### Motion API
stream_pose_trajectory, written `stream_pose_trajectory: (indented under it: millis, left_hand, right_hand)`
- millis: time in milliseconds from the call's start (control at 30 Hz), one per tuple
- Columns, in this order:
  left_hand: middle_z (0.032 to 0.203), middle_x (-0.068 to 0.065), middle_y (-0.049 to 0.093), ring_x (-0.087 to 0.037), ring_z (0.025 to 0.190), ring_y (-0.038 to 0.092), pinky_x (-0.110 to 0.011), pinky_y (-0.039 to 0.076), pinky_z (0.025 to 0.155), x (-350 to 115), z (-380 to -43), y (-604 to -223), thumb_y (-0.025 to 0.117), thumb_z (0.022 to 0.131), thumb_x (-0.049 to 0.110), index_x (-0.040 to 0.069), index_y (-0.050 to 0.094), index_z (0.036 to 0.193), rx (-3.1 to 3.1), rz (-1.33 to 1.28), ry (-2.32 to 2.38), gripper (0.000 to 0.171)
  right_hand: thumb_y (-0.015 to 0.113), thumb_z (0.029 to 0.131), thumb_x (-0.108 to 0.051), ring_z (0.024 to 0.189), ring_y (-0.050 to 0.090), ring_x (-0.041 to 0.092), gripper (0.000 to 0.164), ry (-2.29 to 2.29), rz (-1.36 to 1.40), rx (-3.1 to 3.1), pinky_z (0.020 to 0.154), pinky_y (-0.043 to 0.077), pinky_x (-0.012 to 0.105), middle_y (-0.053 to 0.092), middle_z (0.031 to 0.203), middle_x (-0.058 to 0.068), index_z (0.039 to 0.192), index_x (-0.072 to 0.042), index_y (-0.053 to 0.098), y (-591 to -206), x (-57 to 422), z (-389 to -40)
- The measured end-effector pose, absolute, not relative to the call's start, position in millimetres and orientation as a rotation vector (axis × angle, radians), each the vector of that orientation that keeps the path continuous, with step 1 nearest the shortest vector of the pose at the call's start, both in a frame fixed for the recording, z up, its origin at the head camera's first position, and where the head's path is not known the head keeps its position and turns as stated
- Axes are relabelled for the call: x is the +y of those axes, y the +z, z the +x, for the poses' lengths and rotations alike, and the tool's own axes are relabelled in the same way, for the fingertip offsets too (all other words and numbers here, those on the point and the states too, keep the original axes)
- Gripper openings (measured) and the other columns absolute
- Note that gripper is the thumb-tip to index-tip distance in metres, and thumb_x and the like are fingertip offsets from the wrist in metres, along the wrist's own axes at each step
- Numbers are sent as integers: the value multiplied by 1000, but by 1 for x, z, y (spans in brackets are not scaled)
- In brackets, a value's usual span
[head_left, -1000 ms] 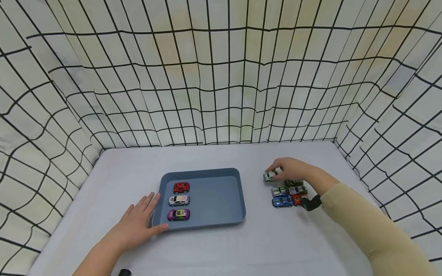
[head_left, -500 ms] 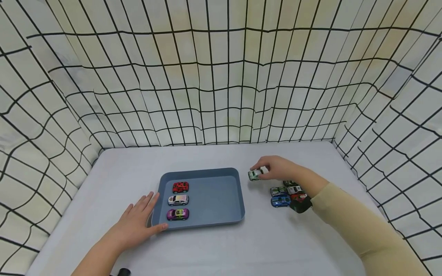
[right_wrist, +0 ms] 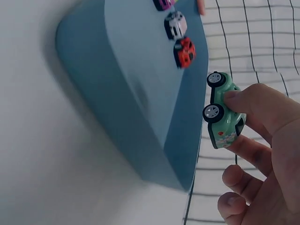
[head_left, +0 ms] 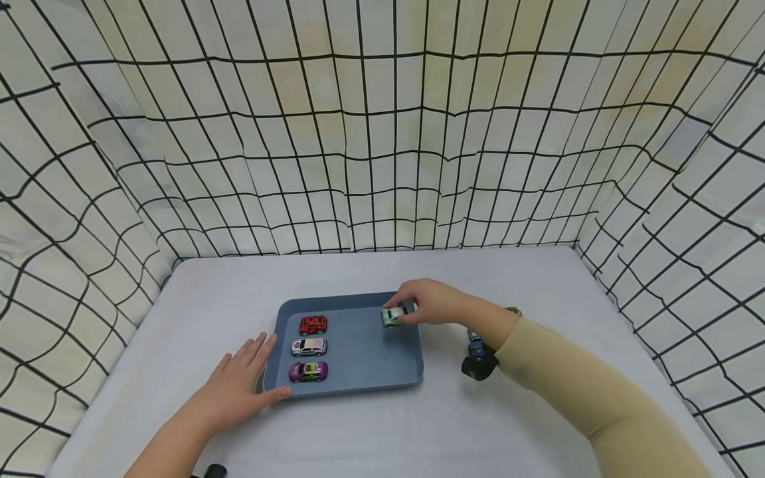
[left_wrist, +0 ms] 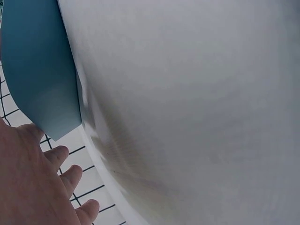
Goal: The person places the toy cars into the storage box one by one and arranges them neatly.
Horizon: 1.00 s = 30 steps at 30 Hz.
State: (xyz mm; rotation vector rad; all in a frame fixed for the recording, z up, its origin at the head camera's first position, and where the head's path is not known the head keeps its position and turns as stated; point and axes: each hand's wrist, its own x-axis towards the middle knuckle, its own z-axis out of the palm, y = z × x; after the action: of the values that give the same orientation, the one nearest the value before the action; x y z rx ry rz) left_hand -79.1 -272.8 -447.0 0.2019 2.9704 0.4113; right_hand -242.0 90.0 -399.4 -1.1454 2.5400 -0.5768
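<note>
A mint-green toy car (right_wrist: 227, 112) is pinched between the thumb and fingers of my right hand (head_left: 435, 301). In the head view this toy car hangs over the back right corner of the blue-grey tray (head_left: 364, 358). Along the tray's left side stand a red toy car (head_left: 313, 324), a white toy car (head_left: 309, 346) and a purple toy car (head_left: 308, 371), one in front of another. My left hand (head_left: 240, 378) lies with straight fingers at the tray's left front corner, its thumb touching the rim.
More toy cars (head_left: 476, 346) lie right of the tray, mostly hidden by my right forearm and a dark wrist-worn piece (head_left: 480, 366). A white cloth (head_left: 382, 431) covers the table. White walls with a black grid (head_left: 382, 153) stand behind and on both sides.
My right hand has carried the mint-green toy car leftward from beside the other toy cars to above the tray. The left hand has stayed where it was.
</note>
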Motion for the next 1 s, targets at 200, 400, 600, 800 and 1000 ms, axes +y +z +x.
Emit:
stream_pose_trajectory:
  millis: [200, 400, 600, 800, 1000]
  left_hand:
    - [159, -27, 23, -49, 144, 19, -70, 12, 112, -272, -80, -447, 56, 77, 82, 3, 26, 156, 2967, 205, 415, 116]
    - [158, -27, 23, -50, 144, 20, -71, 13, 112, -274, -81, -448, 55, 77, 82, 3, 25, 156, 2970, 209, 408, 116]
    - [159, -27, 22, -49, 145, 18, -70, 12, 113, -276, -81, -451, 53, 75, 85, 3, 25, 156, 2974, 198, 415, 119]
    - [159, -27, 22, -49, 145, 18, -70, 12, 113, -274, -81, -450, 53, 75, 85, 3, 25, 156, 2967, 192, 402, 119]
    - [159, -27, 23, -49, 145, 19, -70, 13, 112, -274, -80, -449, 54, 76, 84, 3, 26, 156, 2964, 188, 399, 118]
  right_hand:
    - [72, 91, -27, 94, 59, 18, 32, -548, -1144, 2528, 77, 48, 29, 63, 103, -11, 124, -26, 72, -403, 63, -231]
    - [73, 90, -30, 92, 57, 11, 32, -501, -1104, 2522, 80, 48, 26, 63, 101, -13, 122, -28, 73, -410, 43, -219]
    - [73, 90, -32, 102, 58, 7, 33, -367, -1175, 2498, 91, 49, 28, 66, 108, -11, 123, -29, 72, -417, 25, -208]
    - [74, 89, -33, 99, 58, 2, 33, -298, -1222, 2482, 86, 50, 23, 67, 108, -11, 122, -30, 72, -423, 10, -200]
    - [74, 90, -37, 97, 59, 0, 35, -247, -1270, 2480, 80, 50, 20, 67, 109, -13, 123, -30, 71, -429, 1, -194]
